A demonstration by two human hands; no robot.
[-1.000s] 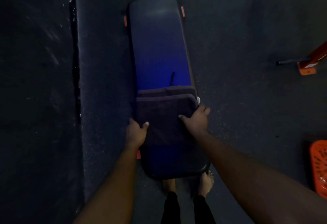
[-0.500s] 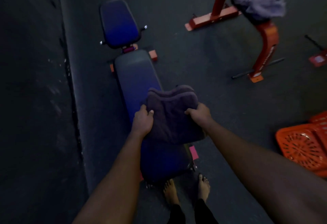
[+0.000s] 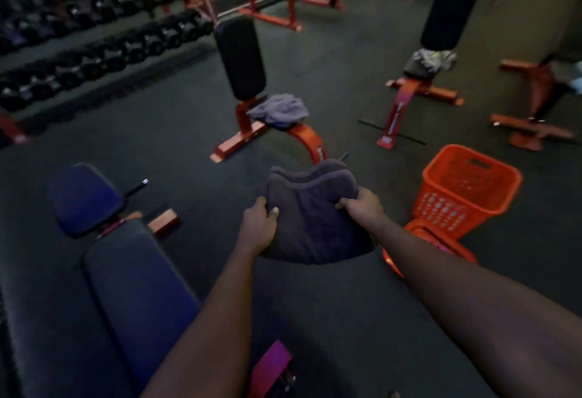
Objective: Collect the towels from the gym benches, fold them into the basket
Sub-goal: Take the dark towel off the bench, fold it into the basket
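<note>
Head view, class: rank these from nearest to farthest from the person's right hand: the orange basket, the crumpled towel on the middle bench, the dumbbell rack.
From the right hand:
1. Orange basket, just to its right on the floor.
2. Crumpled towel, ahead and slightly left, on the red-framed bench seat.
3. Dumbbell rack, far left, along the wall.

— What are you wearing on your arms?
— Nothing: both your forearms are bare right up to the frame's edge, no sleeve showing.
— And your hands?
— Your left hand [image 3: 256, 224] and right hand [image 3: 362, 208] are gloveless, no watch, no ring I can make out.
</note>
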